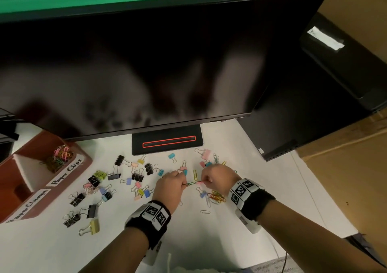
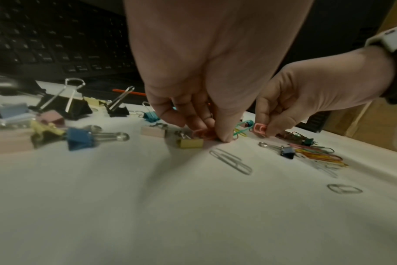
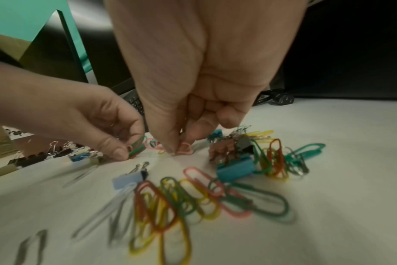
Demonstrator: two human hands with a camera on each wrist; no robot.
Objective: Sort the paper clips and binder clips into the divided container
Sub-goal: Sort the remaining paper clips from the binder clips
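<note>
Both hands work close together at the middle of the white table. My left hand [image 1: 174,181] pinches a green paper clip [image 3: 137,146] against the table. My right hand [image 1: 211,178] pinches a pink paper clip [image 3: 185,149] just right of it. The two clips lie end to end between my hands [image 1: 193,183]. A heap of coloured paper clips [image 1: 215,197] lies below my right hand. Binder clips [image 1: 138,176] in black and pastel colours are scattered to the left. The brown divided container [image 1: 62,140] stands at the far left, with paper clips [image 1: 59,157] in its back compartment.
A large dark monitor [image 1: 146,63] overhangs the table's back, its stand base [image 1: 167,141] just behind the clips. A black box [image 1: 314,105] stands at the right. Labels on the container's rim read "Paper Clips" [image 1: 66,172] and "Paper Clamps" [image 1: 31,205].
</note>
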